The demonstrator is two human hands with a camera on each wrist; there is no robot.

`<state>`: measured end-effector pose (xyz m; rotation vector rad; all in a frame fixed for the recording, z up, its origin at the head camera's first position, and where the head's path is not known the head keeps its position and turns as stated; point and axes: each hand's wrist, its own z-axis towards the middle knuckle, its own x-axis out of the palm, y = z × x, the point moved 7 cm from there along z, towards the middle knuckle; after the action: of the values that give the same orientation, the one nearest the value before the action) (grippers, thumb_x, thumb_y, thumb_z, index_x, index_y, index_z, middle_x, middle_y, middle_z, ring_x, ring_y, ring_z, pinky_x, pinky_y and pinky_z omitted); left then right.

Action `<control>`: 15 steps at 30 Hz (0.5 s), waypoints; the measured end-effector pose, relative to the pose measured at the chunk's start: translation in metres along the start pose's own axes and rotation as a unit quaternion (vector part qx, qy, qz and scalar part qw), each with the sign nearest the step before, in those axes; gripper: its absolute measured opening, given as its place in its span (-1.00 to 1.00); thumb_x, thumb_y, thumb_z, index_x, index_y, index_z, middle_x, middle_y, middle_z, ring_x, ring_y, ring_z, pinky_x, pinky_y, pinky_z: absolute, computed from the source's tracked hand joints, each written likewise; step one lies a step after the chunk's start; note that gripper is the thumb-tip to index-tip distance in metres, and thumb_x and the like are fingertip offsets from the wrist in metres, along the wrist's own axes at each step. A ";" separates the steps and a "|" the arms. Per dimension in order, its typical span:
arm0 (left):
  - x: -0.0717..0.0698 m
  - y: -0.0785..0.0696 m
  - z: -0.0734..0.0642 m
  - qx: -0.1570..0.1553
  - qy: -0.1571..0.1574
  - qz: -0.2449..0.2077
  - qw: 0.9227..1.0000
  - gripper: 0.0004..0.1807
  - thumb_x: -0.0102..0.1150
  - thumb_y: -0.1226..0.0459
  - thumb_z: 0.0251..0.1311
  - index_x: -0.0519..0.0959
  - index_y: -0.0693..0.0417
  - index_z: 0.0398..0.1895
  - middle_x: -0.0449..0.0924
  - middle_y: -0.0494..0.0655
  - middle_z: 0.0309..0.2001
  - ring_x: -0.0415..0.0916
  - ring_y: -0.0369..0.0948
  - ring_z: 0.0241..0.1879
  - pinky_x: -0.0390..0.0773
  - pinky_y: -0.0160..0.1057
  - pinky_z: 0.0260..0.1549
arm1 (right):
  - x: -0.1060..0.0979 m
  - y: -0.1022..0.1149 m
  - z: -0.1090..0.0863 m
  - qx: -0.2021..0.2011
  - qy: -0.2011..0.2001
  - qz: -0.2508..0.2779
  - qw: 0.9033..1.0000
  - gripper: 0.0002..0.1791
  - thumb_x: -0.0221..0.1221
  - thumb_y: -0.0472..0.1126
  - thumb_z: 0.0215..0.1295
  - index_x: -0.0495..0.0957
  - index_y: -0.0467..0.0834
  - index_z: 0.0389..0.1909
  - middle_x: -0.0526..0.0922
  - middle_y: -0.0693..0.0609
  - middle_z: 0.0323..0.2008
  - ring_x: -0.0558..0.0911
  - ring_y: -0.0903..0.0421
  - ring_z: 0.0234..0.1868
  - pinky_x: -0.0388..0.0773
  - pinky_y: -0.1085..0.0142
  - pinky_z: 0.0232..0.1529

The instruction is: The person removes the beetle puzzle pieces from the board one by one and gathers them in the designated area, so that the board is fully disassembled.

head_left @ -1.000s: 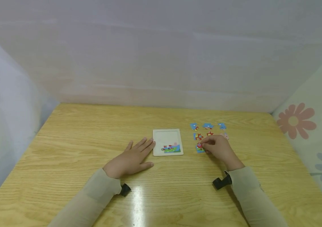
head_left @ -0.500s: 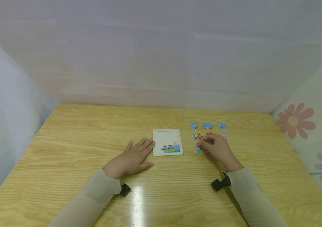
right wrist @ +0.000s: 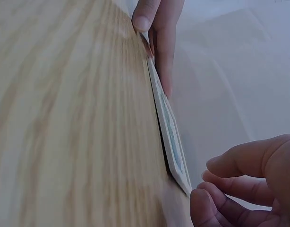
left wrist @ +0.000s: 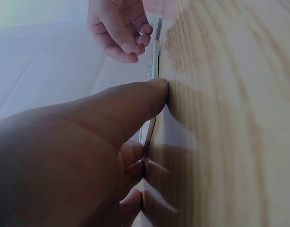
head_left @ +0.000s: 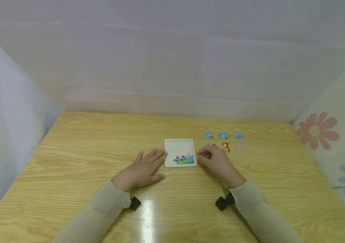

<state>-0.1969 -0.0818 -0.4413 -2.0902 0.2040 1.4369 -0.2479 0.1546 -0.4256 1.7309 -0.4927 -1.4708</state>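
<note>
The left hand (head_left: 143, 170) lies flat on the table with its fingers spread, its fingertips touching the left rim of a square white puzzle tray (head_left: 195, 164). Inside the tray's lower right part are joined puzzle pieces (head_left: 185, 161) in green, blue and red. The right hand (head_left: 219, 166) is just beyond the tray's right rim, thumb and index fingertips together in a pinch. The puzzle piece in that pinch is hidden by the fingers in every view. In the right wrist view the pinching fingers (right wrist: 230, 163) are close to the tray's near corner.
Several loose puzzle pieces lie right of the tray in two rows, among them a blue piece (head_left: 223, 135), a red piece (head_left: 226, 146) and a pink piece (head_left: 240, 146). A wooden table (head_left: 84, 141) backs onto a pale cloth wall (head_left: 172, 67).
The right hand has moved left from the bottom loose puzzle piece to the tray's right side, still pinching. That piece no longer shows where it lay. The left hand stays put.
</note>
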 end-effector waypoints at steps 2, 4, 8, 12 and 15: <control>0.000 0.000 0.000 0.001 -0.001 -0.001 1.000 -0.14 0.00 -0.12 0.49 -0.07 0.04 0.65 -0.20 -0.04 0.65 -0.31 0.01 0.61 -0.26 0.34 0.45 | 0.004 0.005 0.002 -0.008 0.005 0.008 1.000 -0.90 0.30 -0.31 0.33 0.69 -0.23 -0.17 0.69 0.00 -0.28 0.62 0.09 -0.23 0.61 0.19 -0.13; 0.000 0.000 0.000 0.000 -0.002 0.001 1.000 -0.14 0.00 -0.12 0.49 -0.06 0.04 0.65 -0.20 -0.04 0.65 -0.31 0.01 0.61 -0.26 0.35 0.45 | 0.009 0.010 0.003 -0.009 0.011 0.015 1.000 -0.89 0.31 -0.32 0.32 0.69 -0.23 -0.17 0.69 0.01 -0.28 0.63 0.10 -0.24 0.62 0.19 -0.13; 0.000 0.001 0.001 -0.002 -0.001 0.002 1.000 -0.14 0.00 -0.13 0.49 -0.06 0.03 0.65 -0.20 -0.05 0.65 -0.31 0.01 0.61 -0.26 0.34 0.46 | 0.017 0.018 0.007 -0.010 0.022 0.021 0.999 -0.85 0.33 -0.34 0.30 0.69 -0.25 -0.13 0.70 0.00 -0.25 0.63 0.11 -0.24 0.62 0.20 -0.12; 0.000 0.001 0.002 -0.003 -0.001 -0.002 1.000 -0.14 0.00 -0.13 0.48 -0.04 0.03 0.65 -0.20 -0.06 0.65 -0.31 0.00 0.61 -0.26 0.36 0.45 | 0.024 0.025 0.011 -0.027 0.029 0.008 0.999 -0.84 0.34 -0.35 0.30 0.70 -0.26 -0.12 0.70 -0.04 -0.21 0.62 0.13 -0.26 0.63 0.21 -0.12; 0.000 0.001 0.002 -0.004 0.000 -0.004 1.000 -0.14 0.00 -0.13 0.48 -0.04 0.02 0.65 -0.19 -0.07 0.65 -0.30 0.00 0.61 -0.25 0.37 0.44 | 0.029 0.029 0.015 -0.036 0.033 -0.002 0.999 -0.82 0.36 -0.37 0.26 0.70 -0.26 -0.13 0.70 -0.06 -0.19 0.62 0.13 -0.25 0.63 0.21 -0.12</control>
<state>-0.1988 -0.0813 -0.4425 -2.0954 0.1893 1.4354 -0.2488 0.1111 -0.4215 1.7199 -0.3971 -1.4116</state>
